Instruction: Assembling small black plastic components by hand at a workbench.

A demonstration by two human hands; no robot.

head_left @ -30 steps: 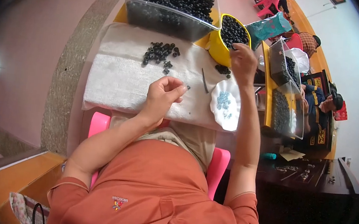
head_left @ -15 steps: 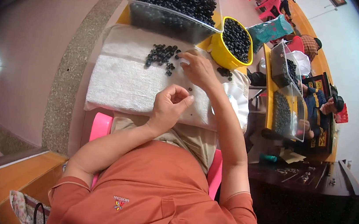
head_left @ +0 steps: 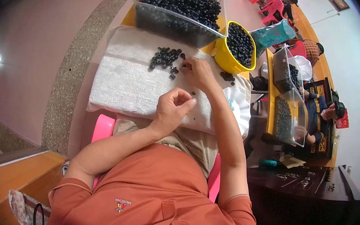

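A small heap of black beads (head_left: pixel 164 59) lies scattered on the white towel (head_left: pixel 125 84), toward its far edge, just in front of the clear tub. The right hand (head_left: pixel 198 72) is stretched out to the near side of that heap, fingertips down on the cloth among the last loose beads, pinched together — whether a bead is actually caught between them I cannot tell from here, it is too small. The left hand (head_left: pixel 172 109) sits nearer the body over the towel, fingers curled in with thumb meeting forefinger in a loose ring; something fine may be held there, but it does not show.

Beyond the heap stands a large clear tub (head_left: pixel 178 10) piled with more black beads, and just to its right a yellow bowl (head_left: pixel 236 50) also full of them. A white scalloped dish (head_left: pixel 239 110) rests at the towel's right edge, partly behind the right forearm. The towel covers a small table, with a pink chair (head_left: pixel 103 128) edge showing under the person's orange shirt.
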